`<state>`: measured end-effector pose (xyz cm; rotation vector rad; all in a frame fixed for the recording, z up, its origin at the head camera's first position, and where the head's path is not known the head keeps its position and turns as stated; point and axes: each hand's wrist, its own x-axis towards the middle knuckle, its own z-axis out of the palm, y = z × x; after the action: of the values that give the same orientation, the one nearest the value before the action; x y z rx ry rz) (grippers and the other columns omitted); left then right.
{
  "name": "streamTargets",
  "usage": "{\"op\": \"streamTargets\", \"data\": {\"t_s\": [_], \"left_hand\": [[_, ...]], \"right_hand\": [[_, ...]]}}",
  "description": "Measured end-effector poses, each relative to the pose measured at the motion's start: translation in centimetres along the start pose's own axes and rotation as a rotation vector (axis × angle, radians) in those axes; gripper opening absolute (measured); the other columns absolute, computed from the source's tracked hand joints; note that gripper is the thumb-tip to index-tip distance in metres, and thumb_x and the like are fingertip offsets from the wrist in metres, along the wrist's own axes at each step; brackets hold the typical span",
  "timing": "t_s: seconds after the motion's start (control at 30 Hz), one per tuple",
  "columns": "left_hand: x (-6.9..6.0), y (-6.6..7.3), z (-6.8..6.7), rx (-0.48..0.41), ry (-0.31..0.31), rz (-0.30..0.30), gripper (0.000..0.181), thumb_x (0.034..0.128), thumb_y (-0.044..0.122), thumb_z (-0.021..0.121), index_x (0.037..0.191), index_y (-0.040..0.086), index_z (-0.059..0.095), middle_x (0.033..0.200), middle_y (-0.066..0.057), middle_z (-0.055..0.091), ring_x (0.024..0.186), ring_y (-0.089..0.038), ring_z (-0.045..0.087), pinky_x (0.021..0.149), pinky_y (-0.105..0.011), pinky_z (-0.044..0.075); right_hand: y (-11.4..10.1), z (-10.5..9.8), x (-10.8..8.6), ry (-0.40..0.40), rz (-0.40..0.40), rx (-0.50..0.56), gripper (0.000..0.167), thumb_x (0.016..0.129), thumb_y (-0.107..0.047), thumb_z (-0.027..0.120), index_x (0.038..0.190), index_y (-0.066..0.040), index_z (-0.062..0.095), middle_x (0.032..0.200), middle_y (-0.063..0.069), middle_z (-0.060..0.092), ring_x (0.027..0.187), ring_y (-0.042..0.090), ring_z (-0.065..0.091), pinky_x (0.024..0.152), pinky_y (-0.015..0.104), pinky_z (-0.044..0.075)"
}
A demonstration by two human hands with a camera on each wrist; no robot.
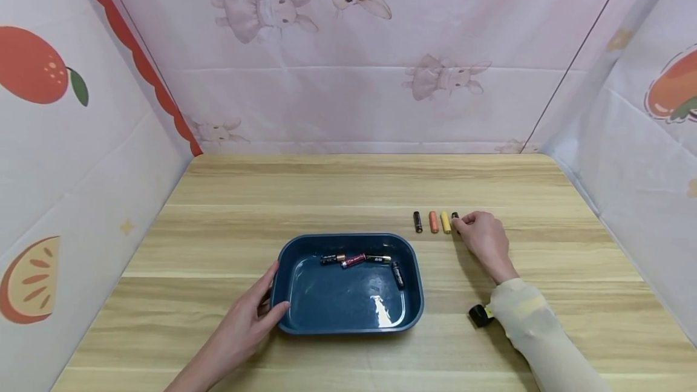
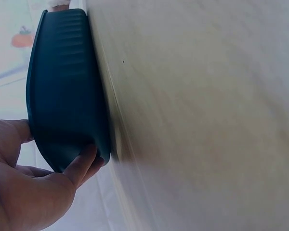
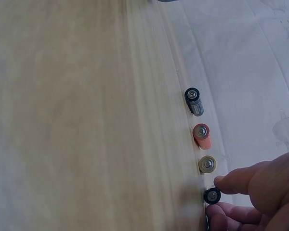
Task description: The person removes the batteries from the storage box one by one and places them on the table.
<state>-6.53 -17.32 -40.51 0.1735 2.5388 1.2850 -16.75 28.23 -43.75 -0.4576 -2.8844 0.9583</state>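
A dark blue plastic basin stands on the table. My left hand grips its left end, thumb at the rim and fingers against the outer wall; the left wrist view shows those fingers low on the wall. Inside the basin, several batteries lie along the far and right sides. To its right, my right hand pinches a black battery on the tabletop, mostly hidden in the head view. Beside it lie a yellow battery, an orange battery and another black battery in a row.
The wood-grain table is enclosed by printed cloth at the back and both sides. A black device with a yellow-green edge sits at the right wrist, by the pale sleeve.
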Motion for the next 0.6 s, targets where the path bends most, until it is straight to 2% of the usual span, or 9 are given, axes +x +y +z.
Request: {"op": "streamTargets", "data": {"t_s": [0.1, 0.47, 0.6], "left_hand": [[0.0, -0.02, -0.02, 0.0, 0.0, 0.0, 0.075, 0.1038, 0.015, 0.065, 0.165, 0.009, 0.021, 0.164, -0.023, 0.03, 0.141, -0.039, 0.047, 0.104, -0.04, 0.05], [-0.03, 0.01, -0.06, 0.005, 0.0, 0.011, 0.075, 0.1039, 0.014, 0.065, 0.165, 0.009, 0.022, 0.164, -0.023, 0.032, 0.141, -0.038, 0.047, 0.106, -0.041, 0.05], [0.0, -0.01, -0.08, 0.003, -0.001, 0.011, 0.075, 0.1041, 0.015, 0.064, 0.165, 0.009, 0.022, 0.164, -0.023, 0.032, 0.141, -0.038, 0.047, 0.106, -0.042, 0.05]], "right_hand": [[-0.04, 0.0, 0.02, -0.001, 0.003, -0.003, 0.033, 0.1, -0.031, 0.066, 0.098, -0.001, 0.079, 0.088, 0.013, 0.075, 0.064, 0.02, 0.059, 0.05, 0.028, 0.043], [0.07, -0.03, -0.02, -0.017, -0.008, 0.046, 0.037, 0.103, -0.029, 0.061, 0.099, 0.004, 0.076, 0.075, 0.008, 0.069, 0.06, 0.017, 0.054, 0.05, 0.027, 0.042], [0.06, -0.17, -0.07, -0.014, -0.018, 0.056, 0.037, 0.103, -0.03, 0.06, 0.097, 0.004, 0.075, 0.075, 0.007, 0.068, 0.062, 0.018, 0.054, 0.052, 0.028, 0.042]]}}
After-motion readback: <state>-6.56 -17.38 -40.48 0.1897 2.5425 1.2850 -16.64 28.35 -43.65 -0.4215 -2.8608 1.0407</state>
